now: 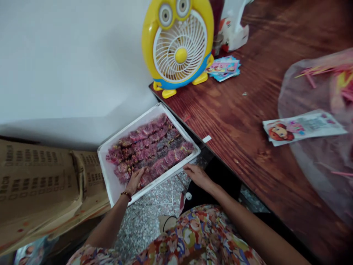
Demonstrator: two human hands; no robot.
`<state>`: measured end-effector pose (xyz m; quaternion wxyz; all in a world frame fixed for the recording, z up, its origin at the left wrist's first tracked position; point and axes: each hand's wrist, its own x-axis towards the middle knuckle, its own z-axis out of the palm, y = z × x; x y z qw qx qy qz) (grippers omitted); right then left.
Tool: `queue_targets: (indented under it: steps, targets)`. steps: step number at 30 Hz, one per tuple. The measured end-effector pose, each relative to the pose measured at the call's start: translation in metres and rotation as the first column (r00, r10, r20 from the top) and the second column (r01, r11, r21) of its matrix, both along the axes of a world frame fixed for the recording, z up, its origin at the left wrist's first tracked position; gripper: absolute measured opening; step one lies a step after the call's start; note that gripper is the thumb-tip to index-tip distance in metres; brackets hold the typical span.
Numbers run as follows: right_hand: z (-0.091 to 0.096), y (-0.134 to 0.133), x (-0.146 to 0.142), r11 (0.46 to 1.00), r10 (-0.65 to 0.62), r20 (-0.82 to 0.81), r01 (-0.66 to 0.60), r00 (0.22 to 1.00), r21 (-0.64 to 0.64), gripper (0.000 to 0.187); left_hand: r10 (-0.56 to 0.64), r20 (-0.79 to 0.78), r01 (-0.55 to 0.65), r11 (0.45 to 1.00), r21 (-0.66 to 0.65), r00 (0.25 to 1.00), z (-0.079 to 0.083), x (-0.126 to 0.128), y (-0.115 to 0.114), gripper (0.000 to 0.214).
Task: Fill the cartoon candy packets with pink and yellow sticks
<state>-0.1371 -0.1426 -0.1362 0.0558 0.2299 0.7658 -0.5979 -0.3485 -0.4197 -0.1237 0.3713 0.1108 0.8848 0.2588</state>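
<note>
A white rectangular tray (153,184) stands low beside the table corner, filled with rows of small pinkish-purple bundled items (149,145) that look like little wrapped packets; blur hides their exact kind. My left hand (135,181), with a beaded bracelet at the wrist, reaches over the tray's near side. Its fingers stretch out over the front row and touch it, with nothing visibly gripped. Just outside the tray's near right corner is my right hand (198,175), its fingers loosely extended toward the tray and holding nothing I can see.
A yellow cartoon-shaped fan (180,55) stands on the wooden table (234,110), beside a stack of printed cards (224,68). Printed sachets (303,127) lie by a clear plastic bag (300,84) of pink and yellow strips. Cardboard boxes (38,184) stand at left.
</note>
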Motion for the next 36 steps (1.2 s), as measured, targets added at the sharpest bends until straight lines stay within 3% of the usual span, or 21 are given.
queue_targets:
  steps: [2,9,12,15,17,19,21,23,25,27,29,31,33,36]
  targets:
    - [0.001,0.002,0.007,1.000,-0.017,-0.015,0.017,1.000,0.005,0.026,0.077,-0.047,-0.075,0.996,0.042,0.996,0.003,-0.005,0.006,0.075]
    - [0.007,0.011,0.027,0.997,-0.073,0.019,0.073,0.997,0.017,0.026,0.018,-0.146,-0.020,1.000,-0.011,0.989,0.013,-0.013,0.025,0.065]
    - [0.020,0.013,0.037,0.995,-0.094,0.038,0.093,0.995,0.039,0.028,-0.016,-0.203,0.009,0.999,-0.036,0.979,0.019,-0.015,0.036,0.059]
    - [0.037,0.012,0.049,0.996,-0.077,0.014,0.077,0.997,0.044,0.030,0.059,-0.380,-0.057,0.998,0.017,0.923,0.028,-0.016,0.068,0.057]
    - [0.046,0.013,0.060,0.997,-0.062,-0.016,0.062,0.998,0.043,0.030,0.041,-0.438,0.017,0.992,0.128,0.898,0.039,-0.006,0.110,0.056]
    - [0.055,0.016,0.074,0.997,-0.060,-0.060,0.063,0.996,0.039,0.030,-0.045,-0.507,0.193,0.950,0.245,0.861,0.057,0.021,0.167,0.051]
    - [0.063,0.020,0.092,0.993,-0.114,-0.108,0.117,0.988,0.020,0.030,-0.165,-0.628,0.428,0.854,0.295,0.760,0.080,0.062,0.235,0.045]
    - [0.071,0.025,0.114,0.980,-0.197,-0.152,0.199,0.969,0.000,0.031,-0.286,-0.707,0.632,0.720,0.288,0.647,0.103,0.111,0.307,0.041]
    - [0.079,0.028,0.136,0.960,-0.277,-0.182,0.278,0.943,-0.019,0.031,-0.400,-0.746,0.768,0.600,0.225,0.532,0.119,0.157,0.376,0.037]
    - [0.086,0.029,0.155,0.947,-0.318,-0.180,0.319,0.931,-0.027,0.031,-0.498,-0.749,0.833,0.538,0.129,0.437,0.126,0.193,0.437,0.034]
    - [0.093,0.029,0.171,0.957,-0.290,-0.151,0.291,0.945,-0.019,0.030,-0.545,-0.743,0.815,0.580,0.000,0.388,0.125,0.217,0.486,0.035]
    - [0.098,0.028,0.183,0.973,-0.230,-0.147,0.228,0.962,-0.029,0.029,-0.619,-0.708,0.793,0.593,-0.138,0.339,0.121,0.231,0.519,0.042]
    - [0.102,0.026,0.193,0.977,-0.211,-0.169,0.207,0.963,-0.044,0.028,-0.659,-0.675,0.787,0.588,-0.188,0.332,0.114,0.239,0.538,0.045]
    - [0.101,0.026,0.204,0.951,-0.309,-0.191,0.309,0.932,-0.030,0.029,-0.621,-0.666,0.777,0.622,-0.100,0.412,0.103,0.242,0.545,0.033]
